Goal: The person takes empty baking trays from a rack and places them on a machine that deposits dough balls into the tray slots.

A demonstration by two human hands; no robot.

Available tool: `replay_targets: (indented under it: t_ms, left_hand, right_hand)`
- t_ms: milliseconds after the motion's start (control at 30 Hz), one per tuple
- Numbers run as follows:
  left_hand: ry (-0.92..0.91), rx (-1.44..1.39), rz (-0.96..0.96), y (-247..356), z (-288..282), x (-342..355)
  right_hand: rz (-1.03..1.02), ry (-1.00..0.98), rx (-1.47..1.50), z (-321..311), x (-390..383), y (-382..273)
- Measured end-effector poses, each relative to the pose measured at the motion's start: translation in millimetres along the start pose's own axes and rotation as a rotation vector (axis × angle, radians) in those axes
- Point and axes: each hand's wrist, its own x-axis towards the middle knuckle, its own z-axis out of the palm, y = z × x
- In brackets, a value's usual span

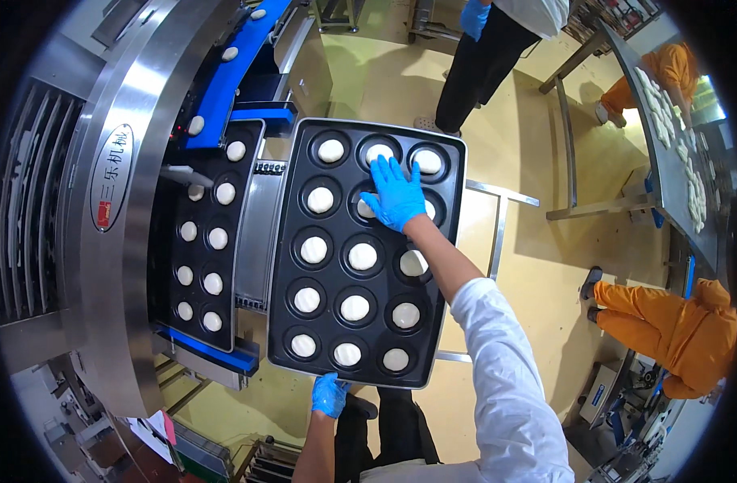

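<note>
A black tray (pixel 287 225) holds several white dough pieces (pixel 362 256) in round wells. My left hand (pixel 330 393), in a blue glove, grips the tray's near edge from below, its fingers partly hidden. My right hand (pixel 395 196), also gloved, lies with fingers spread over the upper right of the tray, on the dough at the top middle, and covers part of the pieces beneath. Left of this tray, a second dark tray (pixel 202 256) with smaller dough pieces rests in the steel machine (pixel 127 282), below a blue belt (pixel 215 88) carrying dough.
A co-worker's dark-trousered legs (pixel 465 80) stand beyond the tray. Two people in orange (pixel 666 330) are on the right, beside a steel table (pixel 690 185) with rows of dough. A steel frame (pixel 501 225) is on the floor side right of my tray.
</note>
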Motion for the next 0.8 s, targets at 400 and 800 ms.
replay_targets:
  t_ms: [400,800]
  left_hand:
    - [-0.212,-0.011,0.127,2.0,-4.8,5.4]
    - [-0.300,0.227,0.067,-17.9,2.2,6.9]
  right_hand:
    - [0.251,-0.172,0.077,-10.3,-38.0,-84.1]
    - [-0.261,-0.436,0.099,-25.2,-159.1,-174.5]
